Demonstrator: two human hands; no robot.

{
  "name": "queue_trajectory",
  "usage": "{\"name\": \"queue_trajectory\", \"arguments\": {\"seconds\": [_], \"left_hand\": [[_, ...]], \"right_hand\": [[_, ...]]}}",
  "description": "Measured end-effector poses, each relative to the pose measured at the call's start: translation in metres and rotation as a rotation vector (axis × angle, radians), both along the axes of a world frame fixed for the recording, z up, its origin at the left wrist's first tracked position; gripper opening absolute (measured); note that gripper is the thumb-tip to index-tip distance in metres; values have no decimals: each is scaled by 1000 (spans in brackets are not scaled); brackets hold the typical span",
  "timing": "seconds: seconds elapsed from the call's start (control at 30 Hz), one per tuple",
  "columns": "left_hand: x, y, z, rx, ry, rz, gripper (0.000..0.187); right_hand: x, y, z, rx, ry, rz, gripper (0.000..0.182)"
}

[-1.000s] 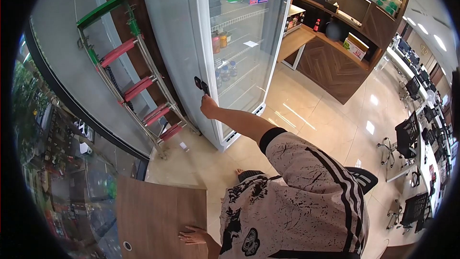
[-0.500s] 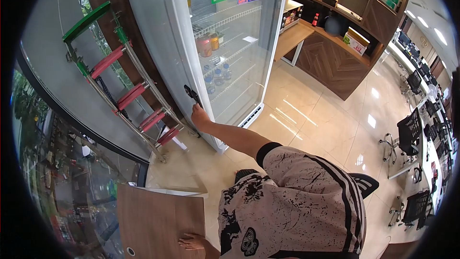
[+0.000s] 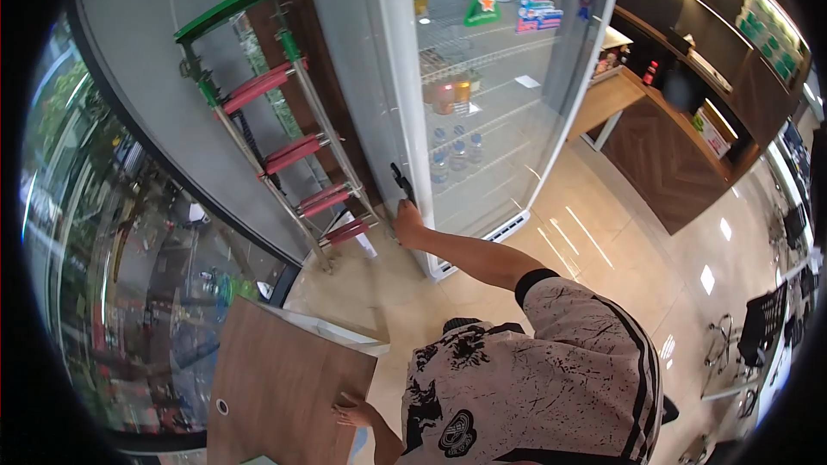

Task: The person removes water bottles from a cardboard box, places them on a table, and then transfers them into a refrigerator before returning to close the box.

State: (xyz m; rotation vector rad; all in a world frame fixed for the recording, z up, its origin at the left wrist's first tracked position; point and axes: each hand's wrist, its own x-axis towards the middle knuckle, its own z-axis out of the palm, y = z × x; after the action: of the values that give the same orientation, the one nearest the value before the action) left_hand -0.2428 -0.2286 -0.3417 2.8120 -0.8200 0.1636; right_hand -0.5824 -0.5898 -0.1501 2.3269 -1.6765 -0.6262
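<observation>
My right hand point(image 3: 408, 220) reaches forward and is closed on the black handle point(image 3: 401, 182) at the left edge of a tall glass-door fridge point(image 3: 491, 95). The door looks closed against the cabinet. Behind the glass are wire shelves with several small bottles point(image 3: 457, 153) and jars point(image 3: 454, 95). My left hand point(image 3: 353, 414) rests flat, fingers spread, on the near edge of a wooden tabletop point(image 3: 276, 379) at the bottom left. My patterned shirt fills the bottom centre.
A folding stepladder point(image 3: 284, 133) with green top and red rungs leans against the wall left of the fridge. A curved glass wall point(image 3: 112, 232) runs along the left. Wooden counters and shelves point(image 3: 680, 155) stand at the right, with an office chair point(image 3: 762, 327) on the glossy tiled floor.
My right hand has stayed at the fridge handle and my left hand on the tabletop. My head has moved, so the fridge and ladder now sit further right in view.
</observation>
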Motion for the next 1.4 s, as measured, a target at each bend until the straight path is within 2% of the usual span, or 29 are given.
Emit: {"name": "queue_trajectory", "arguments": {"seconds": [0.13, 0.27, 0.3, 0.33, 0.37, 0.4, 0.43, 0.47, 0.53, 0.67, 0.73, 0.83, 0.97, 1.03, 1.1, 1.13, 1.2, 1.27, 1.3, 1.33, 1.4], "left_hand": [[-17, 29, 9, -131, 57, -80, 59], [-10, 75, -1, -27, 58, 73, 59], [-10, 83, 1, -56, 68, 129, 58], [-10, 95, 2, -83, 79, 189, 58], [-7, 104, -7, -134, 0, 131, 58], [-13, 106, 17, -182, 81, 68, 58], [-12, 106, 19, -178, 102, 55, 58], [-7, 110, 13, -179, 144, 69, 58], [1, 113, -5, -233, 120, 22, 63], [2, 99, -12, -160, 210, 162, 69], [0, 97, -27, -159, 176, 144, 74], [-11, 97, -20, -210, 180, 137, 76], [-12, 114, 2, -154, 248, 45, 82], [-12, 119, 1, -95, 290, -4, 87], [-12, 124, -9, -125, 288, -9, 88], [-11, 120, -13, -158, 290, -14, 88], [-11, 110, -3, -93, 350, -41, 90], [-12, 97, 0, 59, 349, 70, 93], [-10, 86, 19, 181, 436, 78, 97], [-7, 74, 34, 223, 433, -8, 97], [-4, 40, 63, 278, 566, 64, 100]], "right_hand": [[1, -2, -13, -42, 12, 11, 37], [6, -7, -30, -184, 0, -111, 34], [1, -3, -17, -110, 10, -49, 33], [-3, -8, -26, -69, 32, -43, 34], [-5, -9, -27, -64, 57, -29, 35], [-7, -10, -29, -59, 82, -15, 37], [-8, -10, -30, -54, 107, -1, 39], [-16, -15, -49, -229, 103, 28, 47], [-20, -21, -51, -198, 133, 28, 48], [-19, -36, -51, -145, 256, -27, 50], [-21, -36, -47, -157, 247, -48, 43], [-23, -36, -36, -148, 228, -60, 33], [-20, -17, -26, -94, 255, -101, 38], [-21, 10, -24, -131, 174, -149, 40], [-23, 48, -15, -193, -14, -232, 43], [-23, 69, -10, -176, -185, -285, 46], [-25, 113, -10, 27, -664, -460, 56], [-44, 171, -34, -93, -873, -558, 59], [-46, 201, -31, -161, -877, -730, 59], [-73, 221, -64, -142, -908, -868, 70], [-107, 268, -99, -293, -814, -1113, 87]]}}
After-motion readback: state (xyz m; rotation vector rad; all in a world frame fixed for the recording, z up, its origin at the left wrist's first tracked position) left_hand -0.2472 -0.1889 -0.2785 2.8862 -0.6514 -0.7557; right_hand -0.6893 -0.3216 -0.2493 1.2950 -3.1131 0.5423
